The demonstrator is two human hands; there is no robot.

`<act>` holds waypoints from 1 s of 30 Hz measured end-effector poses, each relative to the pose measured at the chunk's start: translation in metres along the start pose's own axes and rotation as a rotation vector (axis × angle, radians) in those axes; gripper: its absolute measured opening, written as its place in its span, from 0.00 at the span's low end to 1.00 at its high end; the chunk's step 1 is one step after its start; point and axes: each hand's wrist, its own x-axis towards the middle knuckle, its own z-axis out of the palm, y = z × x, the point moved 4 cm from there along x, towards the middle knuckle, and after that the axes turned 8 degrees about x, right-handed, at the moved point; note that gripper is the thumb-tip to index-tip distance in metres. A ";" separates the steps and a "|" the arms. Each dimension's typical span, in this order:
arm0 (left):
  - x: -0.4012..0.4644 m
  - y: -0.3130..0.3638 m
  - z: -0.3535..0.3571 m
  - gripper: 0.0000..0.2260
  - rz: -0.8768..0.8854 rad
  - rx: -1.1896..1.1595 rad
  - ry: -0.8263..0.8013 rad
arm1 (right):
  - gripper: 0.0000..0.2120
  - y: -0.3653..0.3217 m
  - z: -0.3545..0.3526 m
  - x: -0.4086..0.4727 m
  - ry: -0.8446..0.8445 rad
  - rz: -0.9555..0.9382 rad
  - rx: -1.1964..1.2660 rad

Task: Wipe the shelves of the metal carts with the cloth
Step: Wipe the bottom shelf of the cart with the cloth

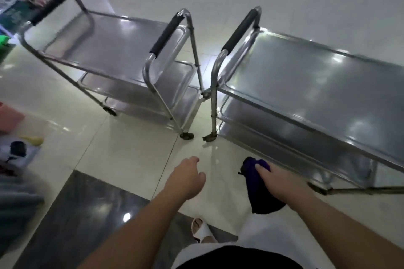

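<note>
Both arms reach forward: the right hand (282,183) grips the purple cloth (261,188) beside the right metal cart (306,98); the left hand (185,178) hangs loosely curled, holding nothing. Two carts; the left metal cart (118,54) stands just beyond.

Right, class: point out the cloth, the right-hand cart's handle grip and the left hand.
cloth (265,200), head view, dark fold below the right hand (277,179).
right-hand cart's handle grip (239,30), head view, middle of the black sleeve.
left hand (185,178), head view, back of hand.

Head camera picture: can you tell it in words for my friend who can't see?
A person's right hand holds a dark purple cloth beside two shiny metal carts on a pale tiled floor. The left hand hangs empty, fingers loosely curled.
</note>
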 end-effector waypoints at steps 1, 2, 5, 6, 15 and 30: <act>0.009 0.005 -0.001 0.26 0.018 0.010 -0.007 | 0.17 0.003 0.000 0.001 0.016 0.005 0.031; 0.019 0.011 -0.001 0.26 0.033 0.021 -0.011 | 0.16 0.005 -0.001 0.004 0.036 0.004 0.063; 0.045 0.025 0.000 0.26 0.048 0.043 -0.022 | 0.17 0.009 -0.004 0.024 0.036 0.022 0.128; 0.054 0.029 0.001 0.26 0.051 0.049 -0.030 | 0.18 0.009 -0.005 0.032 0.028 0.026 0.140; 0.136 0.038 0.021 0.25 0.158 0.082 -0.130 | 0.17 0.015 -0.006 0.092 0.114 0.115 0.260; 0.358 -0.015 0.119 0.24 0.314 0.177 -0.217 | 0.17 0.074 0.123 0.287 0.194 0.214 0.357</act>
